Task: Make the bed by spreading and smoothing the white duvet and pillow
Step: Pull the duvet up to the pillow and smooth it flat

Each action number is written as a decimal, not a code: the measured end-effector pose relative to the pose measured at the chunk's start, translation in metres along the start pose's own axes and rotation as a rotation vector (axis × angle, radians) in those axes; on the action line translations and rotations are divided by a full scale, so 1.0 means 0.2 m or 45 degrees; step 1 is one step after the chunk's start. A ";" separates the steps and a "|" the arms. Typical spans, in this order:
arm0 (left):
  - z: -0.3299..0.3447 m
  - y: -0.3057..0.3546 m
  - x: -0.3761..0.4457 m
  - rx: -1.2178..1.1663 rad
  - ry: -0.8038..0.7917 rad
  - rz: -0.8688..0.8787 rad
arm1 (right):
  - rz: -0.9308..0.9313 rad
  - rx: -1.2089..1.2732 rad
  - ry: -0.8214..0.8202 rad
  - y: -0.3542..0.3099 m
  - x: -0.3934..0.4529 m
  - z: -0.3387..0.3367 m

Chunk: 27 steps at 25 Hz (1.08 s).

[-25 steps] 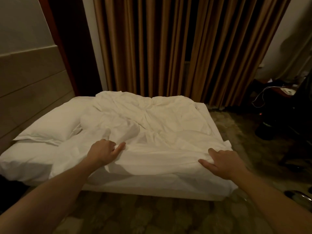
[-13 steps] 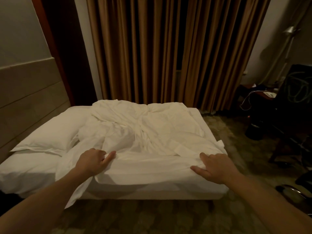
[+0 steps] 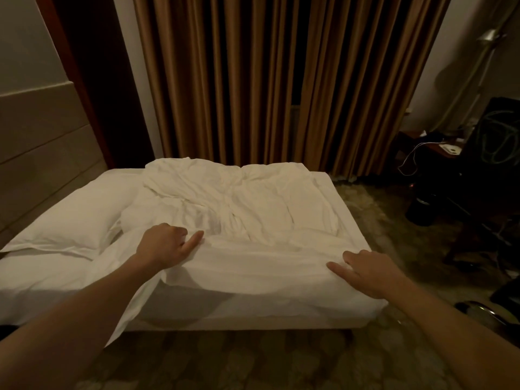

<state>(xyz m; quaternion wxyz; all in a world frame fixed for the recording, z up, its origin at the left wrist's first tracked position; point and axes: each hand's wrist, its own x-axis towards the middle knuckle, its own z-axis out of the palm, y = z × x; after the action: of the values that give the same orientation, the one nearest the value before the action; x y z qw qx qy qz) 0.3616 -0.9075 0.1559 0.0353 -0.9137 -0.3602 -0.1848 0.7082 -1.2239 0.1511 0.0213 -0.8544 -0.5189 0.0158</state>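
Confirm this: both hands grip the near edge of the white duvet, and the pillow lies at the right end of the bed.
Wrong on one count: the head view shows the pillow at the left end. Both the left hand and right hand do grip the duvet.

dim, warm, yellowish light falls on the crumpled white cotton duvet (image 3: 247,218), the brightest area. the right corner sinks into near-black. soft shadow lies under the duvet's hanging edge. wide-angle bending shows at edges; detail is grainy.
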 end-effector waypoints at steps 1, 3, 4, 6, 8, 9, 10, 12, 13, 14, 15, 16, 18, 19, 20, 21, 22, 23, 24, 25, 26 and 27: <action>0.00 0.01 0.04 0.008 0.023 0.018 | 0.048 0.048 -0.104 0.03 0.05 0.01; 0.02 0.05 0.13 0.021 0.046 0.039 | 0.103 0.066 -0.323 0.11 0.17 0.06; 0.03 0.07 0.18 0.028 0.049 0.042 | 0.133 0.091 -0.420 0.13 0.21 0.10; 0.04 0.11 0.25 0.043 0.064 0.046 | 0.164 0.175 -0.555 0.14 0.26 0.19; 0.06 0.12 0.31 0.065 0.078 0.065 | 0.116 0.246 -0.698 0.15 0.31 0.27; 0.07 0.11 0.32 0.068 0.074 0.060 | 0.072 0.242 -0.766 0.17 0.34 0.32; 0.07 0.11 0.34 0.072 0.069 0.048 | 0.033 0.199 -0.809 0.20 0.37 0.36; 0.09 0.10 0.38 0.062 0.045 0.008 | -0.042 0.092 -0.804 0.28 0.39 0.43; 0.08 0.10 0.40 0.051 0.040 -0.022 | -0.084 0.075 -0.771 0.30 0.38 0.44; 0.08 0.10 0.42 0.043 0.039 -0.052 | -0.117 0.101 -0.739 0.32 0.36 0.46; 0.08 0.09 0.44 0.037 0.039 -0.081 | -0.148 0.141 -0.736 0.33 0.34 0.47; 0.07 0.09 0.46 0.034 0.040 -0.100 | -0.175 0.168 -0.760 0.35 0.31 0.47; 0.07 0.10 0.50 0.054 0.044 -0.094 | -0.223 0.134 -0.840 0.36 0.28 0.48; 0.08 0.11 0.52 0.068 0.038 -0.083 | -0.233 0.109 -0.854 0.36 0.28 0.48; 0.09 0.12 0.54 0.086 0.029 -0.076 | -0.219 0.094 -0.827 0.35 0.29 0.50; 0.10 0.14 0.55 0.106 0.023 -0.074 | -0.202 0.094 -0.770 0.35 0.29 0.52; 0.11 0.14 0.57 0.117 0.017 -0.077 | -0.171 0.109 -0.713 0.36 0.30 0.53; 0.11 0.15 0.58 0.117 0.016 -0.082 | -0.146 0.155 -0.672 0.37 0.31 0.54; 0.12 0.15 0.59 0.112 0.013 -0.088 | -0.121 0.215 -0.658 0.38 0.32 0.54; 0.13 0.15 0.60 0.104 0.006 -0.098 | -0.100 0.275 -0.637 0.39 0.33 0.53; 0.13 0.14 0.61 0.093 -0.003 -0.116 | -0.078 0.329 -0.592 0.40 0.33 0.51; 0.13 0.13 0.61 0.080 -0.007 -0.132 | -0.054 0.387 -0.517 0.40 0.34 0.48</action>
<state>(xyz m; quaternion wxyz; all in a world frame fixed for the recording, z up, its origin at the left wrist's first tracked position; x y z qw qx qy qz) 0.4703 -0.8427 0.1773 0.0533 -0.8927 -0.4127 -0.1726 0.8058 -1.1997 0.0507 0.0449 -0.8097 -0.5220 0.2645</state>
